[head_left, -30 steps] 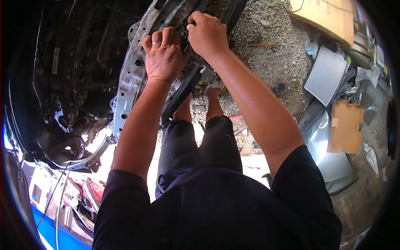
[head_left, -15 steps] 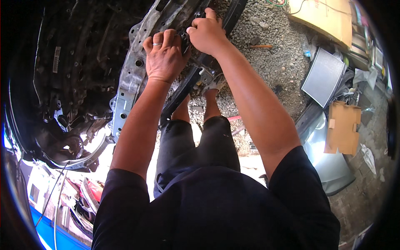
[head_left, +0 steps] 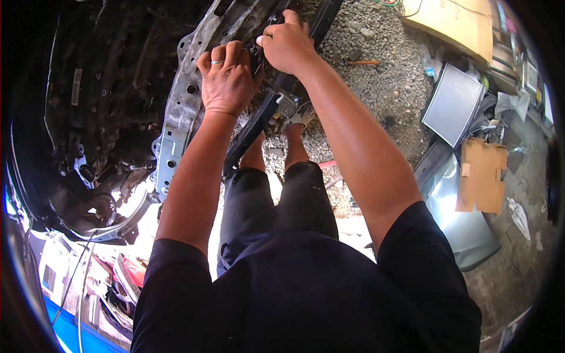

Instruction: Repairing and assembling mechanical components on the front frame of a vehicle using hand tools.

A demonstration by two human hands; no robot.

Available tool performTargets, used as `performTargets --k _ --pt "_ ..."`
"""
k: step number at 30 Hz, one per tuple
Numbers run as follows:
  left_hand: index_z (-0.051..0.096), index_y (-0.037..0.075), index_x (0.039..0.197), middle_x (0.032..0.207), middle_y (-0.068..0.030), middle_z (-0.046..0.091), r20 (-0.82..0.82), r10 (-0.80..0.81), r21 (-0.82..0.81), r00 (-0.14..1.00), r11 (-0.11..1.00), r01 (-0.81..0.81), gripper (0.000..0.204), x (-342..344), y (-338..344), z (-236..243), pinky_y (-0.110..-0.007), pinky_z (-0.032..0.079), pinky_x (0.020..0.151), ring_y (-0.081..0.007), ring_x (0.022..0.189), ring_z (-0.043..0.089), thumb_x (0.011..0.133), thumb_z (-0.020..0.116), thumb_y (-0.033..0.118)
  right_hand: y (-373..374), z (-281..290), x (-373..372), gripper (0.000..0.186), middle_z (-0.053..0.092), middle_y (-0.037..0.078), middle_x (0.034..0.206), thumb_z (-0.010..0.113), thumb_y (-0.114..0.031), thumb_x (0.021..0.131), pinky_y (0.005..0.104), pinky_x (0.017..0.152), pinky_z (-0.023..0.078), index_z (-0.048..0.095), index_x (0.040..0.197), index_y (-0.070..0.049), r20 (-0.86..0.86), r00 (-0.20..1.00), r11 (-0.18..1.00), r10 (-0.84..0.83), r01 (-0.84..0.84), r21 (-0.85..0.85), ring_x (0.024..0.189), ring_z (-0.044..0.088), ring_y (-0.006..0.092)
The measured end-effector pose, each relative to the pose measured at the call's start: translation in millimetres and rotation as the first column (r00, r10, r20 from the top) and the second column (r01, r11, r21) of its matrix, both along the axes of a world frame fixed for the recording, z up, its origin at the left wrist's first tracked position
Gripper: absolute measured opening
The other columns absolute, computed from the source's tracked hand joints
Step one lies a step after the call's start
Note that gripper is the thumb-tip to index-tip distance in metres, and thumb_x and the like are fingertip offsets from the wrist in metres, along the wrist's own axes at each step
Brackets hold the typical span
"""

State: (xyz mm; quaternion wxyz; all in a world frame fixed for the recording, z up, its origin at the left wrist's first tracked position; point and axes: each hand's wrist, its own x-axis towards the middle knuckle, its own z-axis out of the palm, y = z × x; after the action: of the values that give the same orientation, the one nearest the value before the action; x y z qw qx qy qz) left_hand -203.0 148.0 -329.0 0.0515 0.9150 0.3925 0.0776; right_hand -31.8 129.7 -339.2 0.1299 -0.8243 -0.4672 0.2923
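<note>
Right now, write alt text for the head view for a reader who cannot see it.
A person's left hand and right hand are close together at a worn gray metal frame beside a dark vehicle body. To the right, an orange handle lies on gravel, with a silver rectangular panel and brown cardboard farther over.

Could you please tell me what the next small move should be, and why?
Perhaps the right hand should feel gently forward over the dark parts: one finger extends that way, while the left hand lies over the perforated metal frame.
</note>
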Motion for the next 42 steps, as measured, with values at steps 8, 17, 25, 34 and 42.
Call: performTargets --k 8,17,25,34,42 --pt "0.077 0.011 0.119 0.133 -0.0035 0.062 -0.054 0.005 -0.062 0.999 0.998 -0.009 0.05 -2.5 0.3 2.8 -0.05 0.033 0.115 -0.0262 0.133 0.054 0.091 0.077 0.053 11.8 22.2 4.0 0.036 0.043 0.013 0.166 0.071 -0.039 0.1 0.0673 0.118 0.041 0.081 0.13 -0.02 0.071 0.991 0.987 0.117 -0.108 -0.121 0.149 0.044 0.0442" --pt "0.078 0.009 0.116 0.133 -0.0053 0.062 -0.081 -0.054 -0.006 0.995 0.999 0.054 0.055 7.3 1.8 8.9 -0.051 0.034 0.112 -0.0291 0.131 0.054 0.088 0.077 0.056 -10.9 39.9 47.9 0.021 0.073 0.024 0.097 0.072 -0.019 0.09 0.0519 0.086 0.058 0.065 0.104 -0.004 0.161 0.981 0.893 0.108 -0.167 0.418 0.098 0.074 0.0412" --pt "0.077 0.005 0.132 0.14 -0.0173 0.067 -0.072 -0.359 -0.508 0.931 0.816 0.275 0.048 -10.7 68.1 58.8 -0.05 0.05 0.115 -0.0368 0.135 0.062 0.1 0.079 0.04 -148.7 42.5 100.3 0.03 0.072 0.012 0.127 0.068 -0.017 0.096 0.0395 0.095 0.058 0.074 0.122 -0.004 -0.761 0.649 0.823 0.02 0.421 0.381 0.111 0.072 0.0248" --pt "0.055 0.018 0.151 0.159 -0.0191 0.046 -0.228 -0.38 -0.108 0.896 0.925 0.365 0.088 -26.1 52.6 61.5 -0.06 0.039 0.124 -0.0449 0.152 0.038 0.076 0.095 0.037 -217.0 -21.4 -2.5 0.03 0.074 0.008 0.108 0.074 -0.024 0.095 0.0388 0.086 0.053 0.076 0.117 -0.004 -0.817 0.458 0.786 -0.351 0.618 0.009 0.096 0.069 0.0216" --pt "0.038 0.007 0.161 0.165 -0.0298 0.036 -0.127 -0.292 -0.053 0.948 0.956 0.287 0.113 -39.1 10.3 21.1 -0.061 0.029 0.131 -0.0483 0.16 0.027 0.073 0.098 0.046 -97.8 -53.1 -4.3 0.039 0.08 0.016 0.112 0.081 -0.031 0.09 0.0383 0.091 0.056 0.079 0.119 -0.005 -0.656 0.708 0.95 -0.259 0.308 -0.043 0.103 0.075 0.0252"
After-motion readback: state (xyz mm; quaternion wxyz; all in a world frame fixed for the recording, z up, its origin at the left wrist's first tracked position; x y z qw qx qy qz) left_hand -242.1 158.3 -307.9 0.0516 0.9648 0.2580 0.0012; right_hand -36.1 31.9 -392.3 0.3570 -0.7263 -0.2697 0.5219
